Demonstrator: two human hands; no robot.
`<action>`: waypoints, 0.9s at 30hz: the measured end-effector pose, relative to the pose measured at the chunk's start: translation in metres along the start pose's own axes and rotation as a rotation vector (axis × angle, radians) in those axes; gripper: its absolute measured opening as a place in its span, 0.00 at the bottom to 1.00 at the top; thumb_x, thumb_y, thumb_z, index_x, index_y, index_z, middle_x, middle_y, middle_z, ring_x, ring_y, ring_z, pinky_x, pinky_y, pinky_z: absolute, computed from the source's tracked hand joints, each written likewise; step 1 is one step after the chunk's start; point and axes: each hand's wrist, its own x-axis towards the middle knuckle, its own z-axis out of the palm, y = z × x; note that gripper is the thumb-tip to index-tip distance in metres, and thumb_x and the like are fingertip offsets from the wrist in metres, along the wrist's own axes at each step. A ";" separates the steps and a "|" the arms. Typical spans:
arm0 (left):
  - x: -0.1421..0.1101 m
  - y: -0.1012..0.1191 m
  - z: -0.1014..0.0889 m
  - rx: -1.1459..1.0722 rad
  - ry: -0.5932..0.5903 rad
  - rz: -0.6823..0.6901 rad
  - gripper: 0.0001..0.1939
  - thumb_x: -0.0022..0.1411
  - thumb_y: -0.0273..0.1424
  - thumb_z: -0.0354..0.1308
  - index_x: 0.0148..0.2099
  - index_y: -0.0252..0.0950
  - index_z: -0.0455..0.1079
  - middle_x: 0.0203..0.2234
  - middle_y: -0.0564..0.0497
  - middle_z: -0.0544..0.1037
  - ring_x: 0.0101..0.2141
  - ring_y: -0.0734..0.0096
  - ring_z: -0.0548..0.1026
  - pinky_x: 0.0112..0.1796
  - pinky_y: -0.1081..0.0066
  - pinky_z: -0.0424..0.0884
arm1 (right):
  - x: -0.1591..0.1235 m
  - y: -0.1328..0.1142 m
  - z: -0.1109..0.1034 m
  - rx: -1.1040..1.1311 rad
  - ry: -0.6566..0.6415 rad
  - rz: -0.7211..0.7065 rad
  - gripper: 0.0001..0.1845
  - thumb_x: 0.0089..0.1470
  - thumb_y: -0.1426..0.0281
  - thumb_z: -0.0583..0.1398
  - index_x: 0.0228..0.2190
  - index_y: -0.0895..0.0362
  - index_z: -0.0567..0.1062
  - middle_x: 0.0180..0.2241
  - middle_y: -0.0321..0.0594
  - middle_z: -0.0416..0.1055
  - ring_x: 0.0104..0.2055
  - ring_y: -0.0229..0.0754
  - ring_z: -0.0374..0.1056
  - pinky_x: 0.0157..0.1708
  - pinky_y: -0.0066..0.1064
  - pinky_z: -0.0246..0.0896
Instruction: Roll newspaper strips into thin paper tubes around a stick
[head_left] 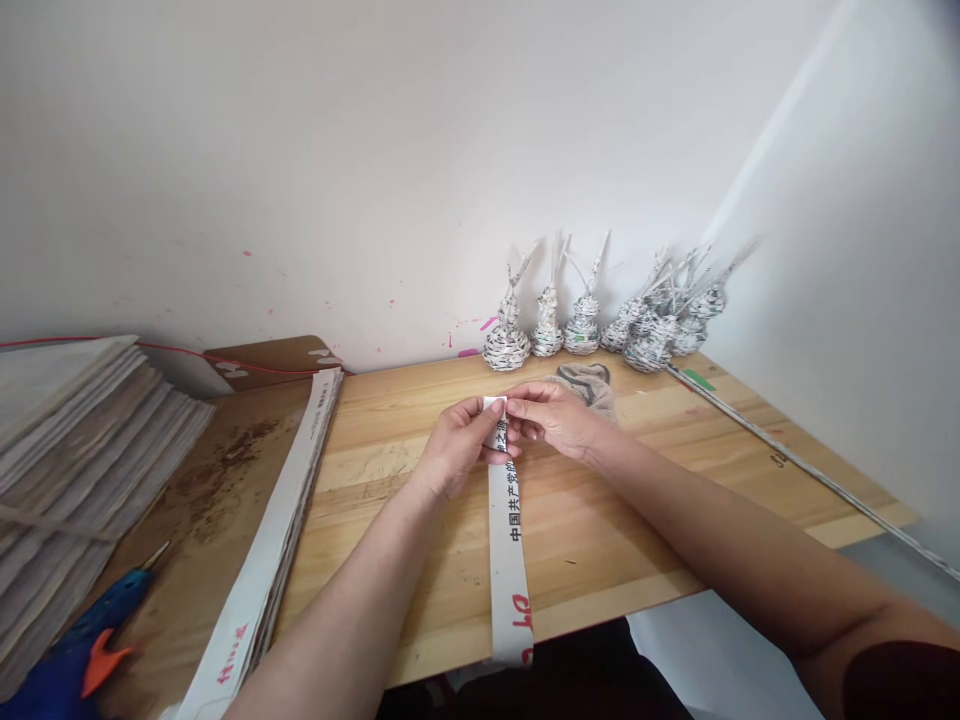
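Left hand (pixel 463 440), right hand (pixel 556 416) (both pinched)

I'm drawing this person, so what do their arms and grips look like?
The left grip and right grip are bare hands, no gloves. Left forearm and right forearm are bare too. A dark sleeve shows beyond the right forearm.

Craft workshop corner: pale wooden table (pixel 375 430); white-and-grey, gourd-shaped woven-paper pieces (pixel 506 348) at its rear; blue-and-orange plastic glue gun (pixel 71 640) at its left.

Paper strip (pixel 507 560) — partly hidden.
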 end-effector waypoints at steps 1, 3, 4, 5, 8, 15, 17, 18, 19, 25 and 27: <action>0.000 -0.001 0.000 0.009 0.013 0.006 0.20 0.56 0.46 0.60 0.37 0.31 0.69 0.28 0.46 0.78 0.24 0.73 0.76 0.23 0.76 0.70 | 0.000 0.000 0.000 0.000 0.010 -0.005 0.16 0.42 0.62 0.69 0.32 0.59 0.78 0.20 0.36 0.72 0.23 0.34 0.67 0.19 0.24 0.50; 0.001 -0.002 0.000 0.031 0.038 0.025 0.20 0.56 0.45 0.60 0.38 0.31 0.69 0.28 0.46 0.78 0.24 0.73 0.76 0.24 0.76 0.71 | 0.001 0.001 0.000 -0.010 0.021 -0.014 0.16 0.42 0.62 0.69 0.31 0.59 0.79 0.20 0.36 0.72 0.23 0.34 0.67 0.19 0.24 0.49; 0.001 -0.003 -0.001 0.044 0.044 0.035 0.19 0.56 0.44 0.60 0.38 0.31 0.69 0.28 0.46 0.78 0.25 0.73 0.76 0.25 0.76 0.71 | 0.001 0.002 0.000 -0.018 0.025 -0.016 0.16 0.42 0.62 0.69 0.31 0.59 0.79 0.21 0.37 0.72 0.23 0.34 0.67 0.18 0.24 0.49; 0.002 -0.003 -0.001 0.058 0.049 0.046 0.19 0.56 0.44 0.61 0.38 0.31 0.69 0.28 0.47 0.77 0.25 0.72 0.76 0.26 0.75 0.72 | 0.001 0.002 0.000 -0.026 0.029 -0.018 0.16 0.42 0.62 0.69 0.31 0.59 0.79 0.21 0.37 0.72 0.23 0.34 0.67 0.18 0.24 0.49; 0.003 -0.004 -0.003 0.095 0.063 0.061 0.18 0.55 0.43 0.61 0.38 0.32 0.70 0.29 0.47 0.77 0.26 0.72 0.75 0.28 0.73 0.73 | 0.002 0.003 0.000 -0.041 0.050 -0.022 0.15 0.41 0.62 0.69 0.31 0.59 0.79 0.23 0.39 0.73 0.24 0.34 0.67 0.18 0.24 0.49; 0.005 -0.008 -0.003 0.157 0.099 0.071 0.15 0.52 0.37 0.64 0.39 0.33 0.71 0.30 0.49 0.76 0.27 0.72 0.74 0.30 0.70 0.74 | 0.003 0.002 -0.001 -0.067 0.116 -0.022 0.14 0.39 0.64 0.70 0.30 0.59 0.80 0.24 0.38 0.73 0.23 0.32 0.63 0.16 0.23 0.46; 0.006 -0.011 -0.003 0.185 0.107 0.081 0.14 0.51 0.35 0.64 0.39 0.34 0.70 0.29 0.51 0.76 0.27 0.72 0.73 0.30 0.70 0.74 | 0.002 0.001 -0.001 -0.088 0.120 -0.014 0.14 0.39 0.64 0.70 0.30 0.59 0.80 0.23 0.39 0.73 0.22 0.32 0.62 0.16 0.23 0.46; 0.007 -0.012 -0.004 0.206 0.113 0.089 0.13 0.50 0.34 0.64 0.37 0.34 0.70 0.27 0.52 0.75 0.26 0.73 0.73 0.29 0.71 0.73 | 0.002 0.001 -0.001 -0.099 0.123 -0.009 0.15 0.39 0.64 0.69 0.30 0.59 0.80 0.23 0.39 0.73 0.23 0.32 0.62 0.16 0.23 0.46; 0.008 -0.013 -0.005 0.233 0.119 0.098 0.11 0.50 0.34 0.63 0.35 0.35 0.70 0.25 0.53 0.74 0.25 0.73 0.72 0.28 0.71 0.73 | 0.002 0.000 -0.001 -0.110 0.128 -0.004 0.15 0.39 0.63 0.70 0.29 0.59 0.80 0.23 0.39 0.73 0.23 0.33 0.62 0.16 0.23 0.45; 0.012 -0.021 -0.010 0.349 0.171 0.123 0.08 0.48 0.32 0.64 0.31 0.36 0.70 0.21 0.54 0.73 0.23 0.74 0.71 0.27 0.74 0.69 | 0.000 0.000 0.001 -0.171 0.173 0.023 0.17 0.37 0.61 0.70 0.27 0.60 0.78 0.22 0.39 0.71 0.23 0.34 0.62 0.16 0.24 0.44; 0.012 -0.022 -0.010 0.349 0.173 0.113 0.08 0.48 0.33 0.64 0.32 0.36 0.71 0.22 0.53 0.74 0.23 0.74 0.71 0.27 0.74 0.69 | 0.000 0.001 0.002 -0.183 0.183 0.020 0.17 0.38 0.60 0.70 0.26 0.60 0.77 0.21 0.38 0.70 0.23 0.34 0.61 0.16 0.24 0.44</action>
